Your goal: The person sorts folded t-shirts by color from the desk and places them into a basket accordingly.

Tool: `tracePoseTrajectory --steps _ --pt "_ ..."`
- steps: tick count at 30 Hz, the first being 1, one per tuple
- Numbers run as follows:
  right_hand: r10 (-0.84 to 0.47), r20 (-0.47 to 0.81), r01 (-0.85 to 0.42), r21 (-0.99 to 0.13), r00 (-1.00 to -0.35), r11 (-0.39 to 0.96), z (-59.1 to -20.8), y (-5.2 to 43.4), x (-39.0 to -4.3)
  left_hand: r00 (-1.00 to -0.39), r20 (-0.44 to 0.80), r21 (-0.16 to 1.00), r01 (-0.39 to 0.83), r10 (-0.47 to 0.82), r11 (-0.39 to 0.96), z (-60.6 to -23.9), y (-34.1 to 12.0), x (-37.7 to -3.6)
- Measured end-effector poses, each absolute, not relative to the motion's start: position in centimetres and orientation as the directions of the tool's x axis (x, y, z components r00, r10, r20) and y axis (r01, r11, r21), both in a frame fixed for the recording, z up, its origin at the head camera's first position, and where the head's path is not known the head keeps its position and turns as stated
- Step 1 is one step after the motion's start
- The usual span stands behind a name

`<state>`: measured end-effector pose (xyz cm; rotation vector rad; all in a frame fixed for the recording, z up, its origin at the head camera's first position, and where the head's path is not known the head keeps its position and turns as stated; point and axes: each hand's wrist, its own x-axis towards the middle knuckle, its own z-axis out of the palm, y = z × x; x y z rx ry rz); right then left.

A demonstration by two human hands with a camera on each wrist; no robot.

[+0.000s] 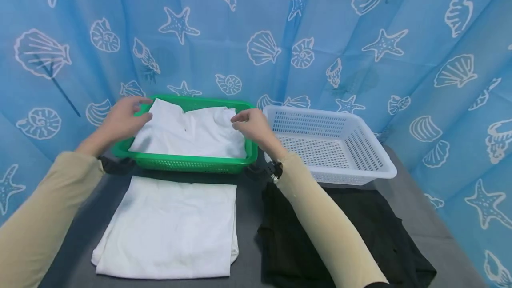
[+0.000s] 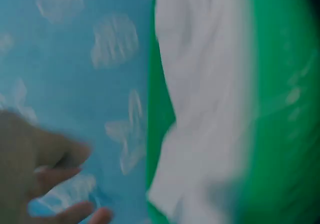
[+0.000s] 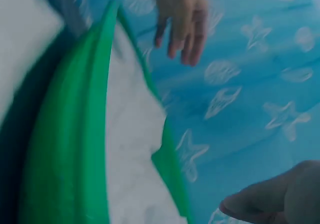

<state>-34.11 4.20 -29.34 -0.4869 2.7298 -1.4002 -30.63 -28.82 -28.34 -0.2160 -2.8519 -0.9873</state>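
A green basket (image 1: 188, 163) stands at the back of the table with a folded white garment (image 1: 188, 134) lying in it. My left hand (image 1: 124, 119) hovers at the garment's back left corner, fingers relaxed and holding nothing. My right hand (image 1: 250, 126) is at the garment's right edge by the basket rim, fingers extended left, nothing in them. The blurred left wrist view shows loose fingers (image 2: 55, 174) beside the garment (image 2: 205, 94) and basket (image 2: 280, 109). In the right wrist view the left hand (image 3: 180, 19) hangs above the basket (image 3: 70, 134) and garment (image 3: 132, 149).
An empty white basket (image 1: 376, 163) sits right of the green one. A second folded white garment (image 1: 168, 226) lies at the front left of the grey table (image 1: 248, 217), a black garment (image 1: 360, 234) at the front right under my right forearm. A blue seashell curtain (image 1: 280, 21) surrounds the table.
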Motion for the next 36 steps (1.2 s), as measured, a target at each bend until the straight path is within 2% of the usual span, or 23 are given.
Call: tracePoseTrajectory --steps 5,9,13,16,19,21,25,29,36 --pt "-0.226 0.191 -0.265 -0.893 -0.955 0.363 -29.8 5.8 -28.6 -0.914 0.393 0.681 0.217 -0.100 0.700 -31.4 -25.9 -23.5" --pt "-0.271 0.186 -0.250 -0.942 -0.944 0.222 -30.6 6.5 -25.0 -0.890 0.432 0.683 0.220 -0.143 0.696 -33.1 -24.8 -19.5" --pt "-0.409 0.054 -0.131 -0.978 -0.911 0.164 -31.4 7.2 -23.0 -0.943 0.316 0.731 0.175 -0.100 0.659 -34.1 -24.6 -17.6" --pt "-0.528 -0.088 0.006 -0.988 -0.845 0.154 -32.7 7.8 -22.8 -0.984 0.175 0.812 0.119 -0.044 0.572 -35.1 -25.1 -17.8" --pt "-0.601 -0.200 0.133 -0.979 -0.774 0.155 -34.4 8.1 -22.8 -0.996 0.085 0.856 0.056 -0.034 0.515 -36.4 -26.3 -18.3" --pt "-0.616 -0.237 0.180 -0.972 -0.751 0.154 -35.5 8.1 -22.8 -0.995 0.065 0.849 0.018 -0.070 0.529 -37.3 -27.3 -18.4" --pt "-0.605 -0.274 0.241 -0.961 -0.748 0.136 -37.1 8.0 -22.9 -0.985 0.056 0.805 -0.052 -0.163 0.591 -38.9 -29.1 -18.2" --pt "-0.576 -0.307 0.290 -0.949 -0.758 0.125 -37.8 8.1 -23.2 -0.981 0.040 0.796 -0.084 -0.191 0.600 -39.9 -30.3 -18.2" --pt "-0.479 -0.309 0.253 -0.951 -0.822 0.179 -38.1 8.0 -23.2 -0.978 -0.162 0.770 -0.209 -0.132 0.603 -40.3 -30.8 -18.7"
